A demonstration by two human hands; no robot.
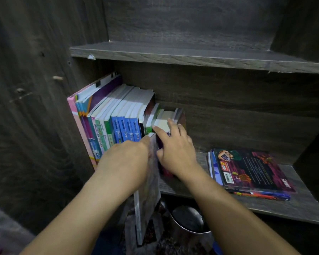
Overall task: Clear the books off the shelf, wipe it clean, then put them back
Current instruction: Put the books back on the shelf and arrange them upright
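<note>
Bookcase side panel, dark wood grain, fills far left. Upper shelf runs across above. On the middle shelf, a row of upright books is packed against the left wall: big pink book at the outer end, then teal and green spines, then four blue "fokus" books. The row leans slightly left.

Left hand is in front of the blue spines, back of hand up, gripping a thin grey-covered book. Index finger reaches to the book's top corner; the other fingers are hidden behind the hand. The book is upright, edge toward the camera, sticking out past the shelf front and hanging below shelf level, at the right end of the row.

Right hand is just beside it, not gripping, fingers spread and straight. Fingertips rest on top of the short books that end the row; the thumb touches or nearly touches the thin book's right face, can't tell which.

Well apart on the right of the same shelf, a flat stack of books lies with a dark purple back cover and barcode on top. Below the shelf, between the arms, sits a metal bin, partly hidden.
</note>
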